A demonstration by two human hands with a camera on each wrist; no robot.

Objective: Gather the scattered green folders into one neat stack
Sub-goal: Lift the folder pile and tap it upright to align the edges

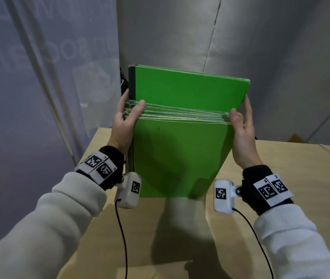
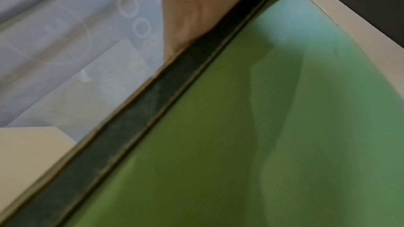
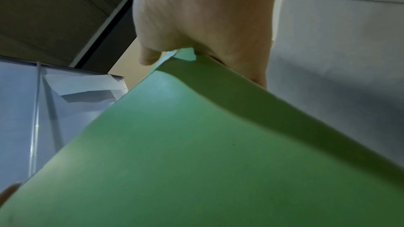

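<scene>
Standing a bundle of green folders [image 1: 177, 156] on end upon a pale wooden surface [image 1: 281, 184], a person in a light grey sweatshirt steadies it from both sides. At far left hangs a translucent sheet [image 1: 39, 77] with faint mirrored lettering. The left hand [image 1: 125, 121] clasps the bundle's dark-spined left edge, thumb hooked over the top of the nearer folders and fingers reaching behind. One folder at the back rises higher than the rest, its dark spine strip [image 1: 132, 81] showing at upper left. The right hand [image 1: 242, 127] clasps the opposite edge, thumb on the near side and straight fingers flat against the far side. The bundle's bottom edge meets the surface between two white wrist cameras [image 1: 129, 190] bearing black-and-white markers. Grey fabric [image 1: 260, 47] hangs behind at right.
</scene>
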